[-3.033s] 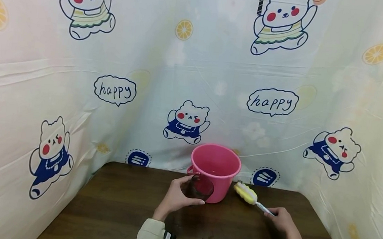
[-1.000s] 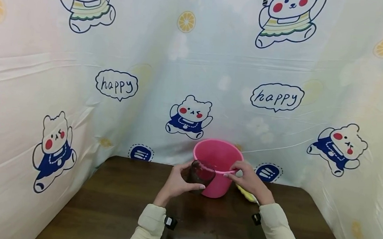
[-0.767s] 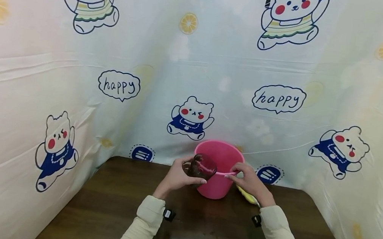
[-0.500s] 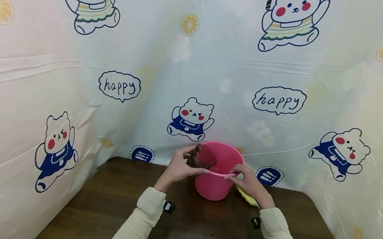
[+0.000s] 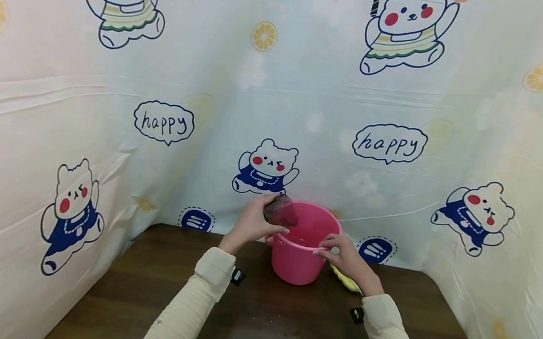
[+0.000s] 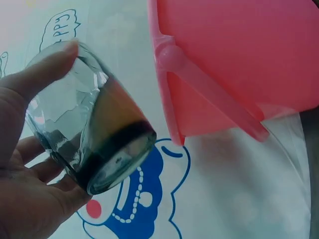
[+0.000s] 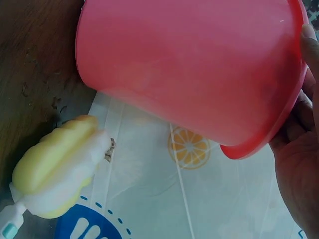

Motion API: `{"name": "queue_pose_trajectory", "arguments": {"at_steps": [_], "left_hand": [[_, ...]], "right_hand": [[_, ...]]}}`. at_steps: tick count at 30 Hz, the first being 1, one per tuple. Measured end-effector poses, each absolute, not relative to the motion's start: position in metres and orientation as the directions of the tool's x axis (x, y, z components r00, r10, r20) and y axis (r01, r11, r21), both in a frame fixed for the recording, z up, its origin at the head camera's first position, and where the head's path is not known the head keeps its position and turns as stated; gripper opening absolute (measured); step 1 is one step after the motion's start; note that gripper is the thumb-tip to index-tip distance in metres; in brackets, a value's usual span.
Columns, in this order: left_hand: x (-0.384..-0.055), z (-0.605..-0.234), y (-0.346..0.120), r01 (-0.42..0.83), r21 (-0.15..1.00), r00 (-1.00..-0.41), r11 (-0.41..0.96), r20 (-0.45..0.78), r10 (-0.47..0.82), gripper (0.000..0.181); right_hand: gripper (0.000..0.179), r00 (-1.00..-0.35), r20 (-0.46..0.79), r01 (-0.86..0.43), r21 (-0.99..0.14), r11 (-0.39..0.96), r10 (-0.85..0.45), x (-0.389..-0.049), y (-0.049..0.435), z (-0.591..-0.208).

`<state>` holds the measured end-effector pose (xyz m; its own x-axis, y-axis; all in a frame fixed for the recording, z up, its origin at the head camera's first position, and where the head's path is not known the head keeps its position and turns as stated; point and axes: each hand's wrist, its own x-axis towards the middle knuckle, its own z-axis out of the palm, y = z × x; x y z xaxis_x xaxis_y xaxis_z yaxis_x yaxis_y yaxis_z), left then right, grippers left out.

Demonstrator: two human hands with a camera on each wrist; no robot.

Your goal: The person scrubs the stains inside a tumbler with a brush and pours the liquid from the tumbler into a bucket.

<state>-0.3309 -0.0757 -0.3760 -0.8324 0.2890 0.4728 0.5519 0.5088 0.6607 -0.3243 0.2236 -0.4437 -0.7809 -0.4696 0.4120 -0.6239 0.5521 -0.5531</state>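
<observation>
A glass (image 5: pixel 281 211) is held in my left hand (image 5: pixel 249 222), fingers and thumb around its sides. It is tilted above the left part of the rim of a pink bucket (image 5: pixel 296 264). Close up in the left wrist view, the glass is clear, with a brownish patch that may be liquid or a reflection. On the near right, my right hand (image 5: pixel 348 258) pinches the bucket's rim between thumb and fingers, also seen in the right wrist view. A yellow and white sponge brush (image 7: pixel 57 169) lies on the table just right of the bucket, its handle mostly out of sight.
Everything stands on a dark brown wooden table (image 5: pixel 164 289), with a few small wet specks in front of the bucket. A printed cloth curtain (image 5: pixel 316 98) hangs right behind the bucket and down both sides. The bucket's pink handle (image 6: pixel 217 97) hangs at its left.
My right hand has let go of the brush's handle and taken the bucket's rim. The glass in my left hand has risen from the bucket's front to above its rim, tilting on the way.
</observation>
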Motion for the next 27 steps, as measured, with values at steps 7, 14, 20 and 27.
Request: {"name": "queue_pose_trajectory", "arguments": {"at_steps": [7,14,20,27], "left_hand": [[-0.339,-0.369,-0.068,0.507,0.62,-0.858,0.599,0.43,0.28,0.091],[-0.344,-0.365,-0.06,0.482,0.599,-0.871,0.639,0.403,0.279,0.093],[-0.347,-0.367,-0.056,0.498,0.518,-0.854,0.696,0.43,0.292,0.091],[-0.351,-0.37,-0.053,0.526,0.452,-0.83,0.72,0.455,0.321,0.089]], "right_hand": [[0.005,-0.777,0.431,-0.63,-0.552,0.547,-0.459,-0.325,0.223,-0.446],[0.004,-0.762,0.46,-0.647,-0.541,0.537,-0.455,-0.323,0.223,-0.448],[0.005,-0.766,0.463,-0.643,-0.54,0.543,-0.447,-0.324,0.223,-0.449],[0.004,-0.777,0.46,-0.63,-0.563,0.535,-0.43,-0.326,0.223,-0.451]]}}
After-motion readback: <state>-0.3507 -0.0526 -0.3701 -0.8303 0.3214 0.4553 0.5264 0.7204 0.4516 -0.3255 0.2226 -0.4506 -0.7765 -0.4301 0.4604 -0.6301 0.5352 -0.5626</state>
